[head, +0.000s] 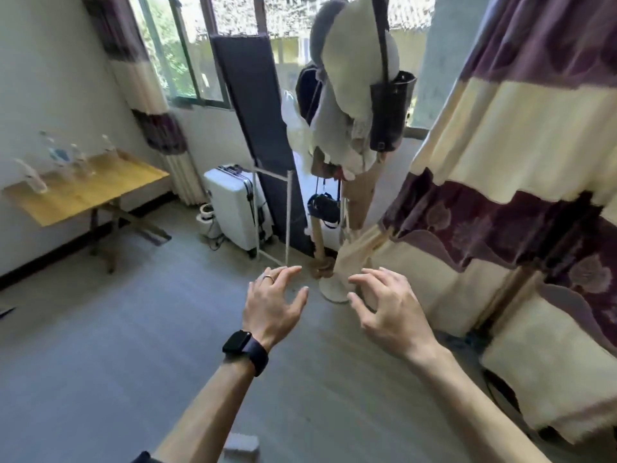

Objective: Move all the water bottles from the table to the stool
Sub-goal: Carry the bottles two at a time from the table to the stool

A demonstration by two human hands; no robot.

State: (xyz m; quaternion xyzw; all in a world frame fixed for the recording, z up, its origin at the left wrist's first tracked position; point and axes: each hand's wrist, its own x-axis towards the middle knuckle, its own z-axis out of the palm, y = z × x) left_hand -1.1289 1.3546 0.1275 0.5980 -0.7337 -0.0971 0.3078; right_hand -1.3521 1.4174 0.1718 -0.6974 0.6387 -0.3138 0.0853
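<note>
As both grips gape empty with fingers spread, the left hand (273, 305) and right hand (390, 315) hover over the grey floor (100, 362); clear water bottles (60, 155) stand on the wooden desk (90, 195), well apart at far left.

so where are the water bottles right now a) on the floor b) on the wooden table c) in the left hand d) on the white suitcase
b: the water bottles stand on the wooden table by the wall; the left hand and right hand hold nothing.
</note>
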